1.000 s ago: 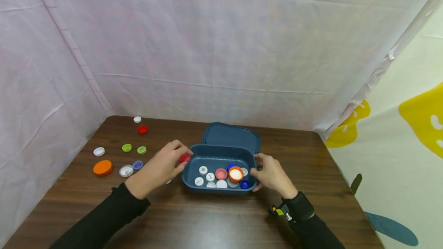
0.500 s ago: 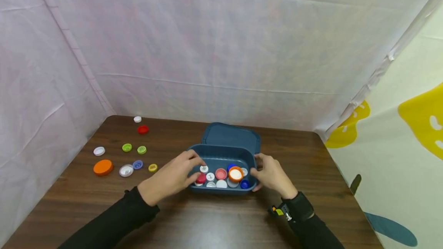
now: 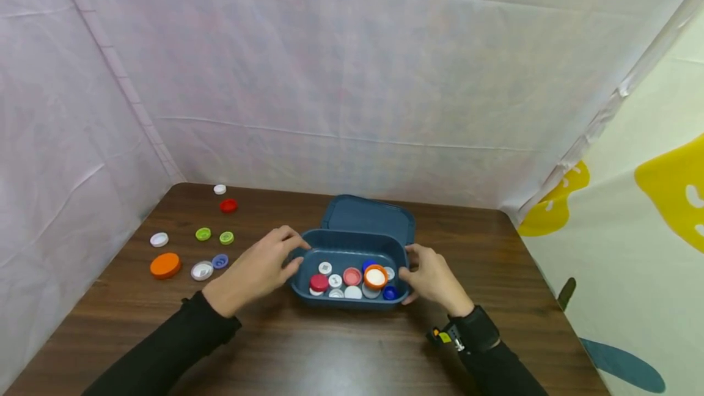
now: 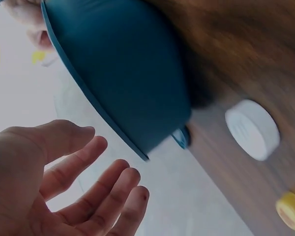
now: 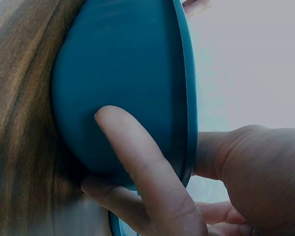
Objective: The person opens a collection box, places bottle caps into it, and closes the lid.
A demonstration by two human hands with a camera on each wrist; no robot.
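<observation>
- A brown wooden table (image 3: 341,353) spans the near part.
- A creased white sheet (image 3: 341,78) hangs behind its far edge.
- Another pale sheet (image 3: 49,139) stands on the left.
- A light cloth (image 3: 616,261) on the right shows a large yellow patch (image 3: 668,173), a smaller yellow patch (image 3: 552,220) and, nearer, a blue oval (image 3: 624,365).

In the near left corner of the box (image 3: 341,302), a red cap (image 3: 319,282) mostly covers a white cap (image 3: 315,293). Toward the far edge of the counter (image 3: 352,353), the box hides the near part of the lid (image 3: 368,216). The left wrist view cuts off a yellow cap (image 4: 289,211).
</observation>
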